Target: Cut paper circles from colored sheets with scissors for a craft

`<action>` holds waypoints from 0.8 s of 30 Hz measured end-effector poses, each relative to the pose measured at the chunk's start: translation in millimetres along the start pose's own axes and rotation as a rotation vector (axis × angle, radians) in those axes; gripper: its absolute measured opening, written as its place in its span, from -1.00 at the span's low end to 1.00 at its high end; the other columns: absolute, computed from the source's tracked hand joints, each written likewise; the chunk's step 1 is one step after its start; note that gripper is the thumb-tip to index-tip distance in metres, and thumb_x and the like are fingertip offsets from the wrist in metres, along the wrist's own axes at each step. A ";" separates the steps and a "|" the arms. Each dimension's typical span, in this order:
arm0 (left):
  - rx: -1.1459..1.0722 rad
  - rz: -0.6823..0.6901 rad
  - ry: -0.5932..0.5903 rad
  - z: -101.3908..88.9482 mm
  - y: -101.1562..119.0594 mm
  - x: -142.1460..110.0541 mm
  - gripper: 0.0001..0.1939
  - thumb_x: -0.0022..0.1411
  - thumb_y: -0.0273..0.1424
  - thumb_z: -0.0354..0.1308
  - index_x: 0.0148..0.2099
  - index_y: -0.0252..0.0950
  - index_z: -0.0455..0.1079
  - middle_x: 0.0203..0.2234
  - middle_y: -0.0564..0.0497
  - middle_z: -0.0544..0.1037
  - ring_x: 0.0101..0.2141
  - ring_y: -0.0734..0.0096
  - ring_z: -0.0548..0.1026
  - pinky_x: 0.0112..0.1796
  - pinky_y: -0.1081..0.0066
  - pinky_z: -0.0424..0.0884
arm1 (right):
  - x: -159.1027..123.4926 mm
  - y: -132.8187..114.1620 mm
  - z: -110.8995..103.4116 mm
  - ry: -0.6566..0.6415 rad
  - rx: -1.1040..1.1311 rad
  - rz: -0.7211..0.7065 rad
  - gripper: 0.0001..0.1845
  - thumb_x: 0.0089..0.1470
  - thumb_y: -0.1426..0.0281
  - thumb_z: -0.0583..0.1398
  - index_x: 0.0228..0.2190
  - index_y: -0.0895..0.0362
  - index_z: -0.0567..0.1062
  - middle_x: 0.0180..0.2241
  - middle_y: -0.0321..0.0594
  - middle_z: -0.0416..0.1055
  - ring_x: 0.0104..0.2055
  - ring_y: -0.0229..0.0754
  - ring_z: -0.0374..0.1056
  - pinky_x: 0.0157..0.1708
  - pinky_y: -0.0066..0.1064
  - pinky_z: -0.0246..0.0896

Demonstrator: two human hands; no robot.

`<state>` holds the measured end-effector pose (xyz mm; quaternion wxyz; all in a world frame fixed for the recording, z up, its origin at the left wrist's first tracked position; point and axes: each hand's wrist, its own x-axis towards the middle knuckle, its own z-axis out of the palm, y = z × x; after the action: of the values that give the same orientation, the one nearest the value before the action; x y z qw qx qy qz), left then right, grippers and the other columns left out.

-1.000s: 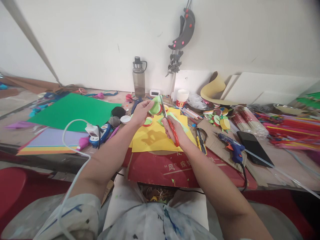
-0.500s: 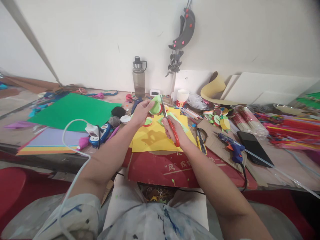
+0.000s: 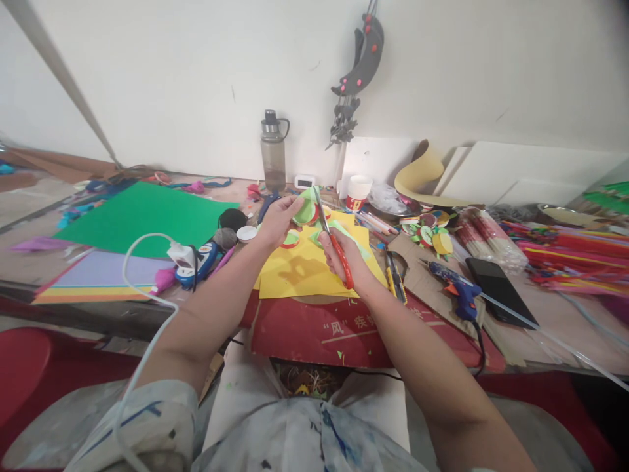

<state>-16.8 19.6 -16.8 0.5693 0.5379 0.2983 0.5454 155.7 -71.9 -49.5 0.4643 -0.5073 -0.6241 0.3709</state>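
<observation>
Between the fingers of my left hand (image 3: 282, 219) is a light green paper piece (image 3: 308, 207), held up over the table. My right hand (image 3: 346, 252) is closed on red-handled scissors (image 3: 339, 249), whose blades point up and away along the right edge of the green piece. Whether the blades are parted is hard to make out. Below both hands lie sheets of yellow paper (image 3: 280, 278) on a red board (image 3: 304, 334). A round green piece with a red rim (image 3: 290, 239) rests on the yellow paper, and more light green paper (image 3: 361, 244) lies partly behind my right hand.
Right of the yellow sheets are a utility knife (image 3: 395, 278), a blue glue gun (image 3: 459, 292) with its cord, and a black phone (image 3: 501, 292). A bottle (image 3: 273, 154) and a paper cup (image 3: 358, 193) stand behind. Leftward lie green paper (image 3: 147, 219) and a white cable (image 3: 147, 347).
</observation>
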 end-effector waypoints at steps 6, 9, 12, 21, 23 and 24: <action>-0.005 -0.002 0.017 -0.1 4.6 -0.6 -0.44 -0.05 0.03 0.58 -0.31 -0.33 0.51 -0.54 0.09 0.52 -0.60 0.55 0.46 -0.66 0.54 0.33 | -1.6 -0.1 0.0 -0.023 0.018 0.003 -0.33 0.19 -0.35 0.08 -0.34 0.02 0.28 -0.55 -0.40 0.11 -0.57 -0.29 0.05 -0.59 -0.42 -0.04; -0.002 -0.014 0.025 -2.8 5.4 1.1 -0.50 0.01 -0.03 0.57 -0.33 -0.32 0.50 -0.57 0.11 0.49 -0.62 0.58 0.42 -0.67 0.55 0.31 | -3.0 -0.9 0.1 -0.040 0.019 -0.003 -0.34 0.20 -0.34 0.09 -0.35 0.02 0.27 -0.54 -0.39 0.11 -0.57 -0.29 0.06 -0.60 -0.43 -0.04; 0.000 -0.014 0.027 -9.0 4.7 4.3 -0.54 0.02 -0.07 0.58 -0.33 -0.32 0.51 -0.59 0.13 0.45 -0.65 0.60 0.36 -0.68 0.55 0.28 | -4.0 -2.5 0.8 -0.054 0.019 0.003 -0.33 0.18 -0.35 0.09 -0.37 0.01 0.25 -0.57 -0.41 0.05 -0.59 -0.30 0.03 -0.62 -0.43 -0.05; -0.253 -0.169 0.130 0.1 1.2 2.5 -0.67 0.23 -0.14 0.47 -0.16 -0.27 0.55 -0.35 0.02 0.68 -0.42 0.46 0.63 -0.46 0.54 0.51 | -3.4 -5.4 0.9 0.011 -0.021 0.011 -0.33 0.18 -0.36 0.08 -0.37 0.01 0.25 -0.58 -0.42 0.09 -0.59 -0.27 0.09 -0.61 -0.42 0.02; -0.294 -0.215 0.113 7.1 -3.2 -0.2 -0.66 0.28 -0.09 0.43 -0.12 -0.26 0.56 -0.30 0.00 0.71 -0.33 0.40 0.68 -0.35 0.49 0.59 | -3.2 -6.0 0.3 0.022 -0.023 0.010 -0.34 0.18 -0.35 0.08 -0.36 0.01 0.25 -0.59 -0.41 0.11 -0.60 -0.26 0.10 -0.61 -0.41 0.04; -0.306 -0.223 0.109 9.9 -5.3 -1.3 -0.64 0.29 -0.07 0.42 -0.11 -0.26 0.56 -0.29 -0.01 0.72 -0.32 0.39 0.69 -0.32 0.47 0.61 | -3.2 -6.4 0.0 0.024 -0.024 0.008 -0.34 0.19 -0.35 0.08 -0.36 0.01 0.25 -0.60 -0.41 0.11 -0.60 -0.26 0.10 -0.61 -0.41 0.04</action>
<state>-6.4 16.4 -19.7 0.6843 0.3783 0.3002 0.5463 154.0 -76.4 -44.2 0.4641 -0.5198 -0.6207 0.3593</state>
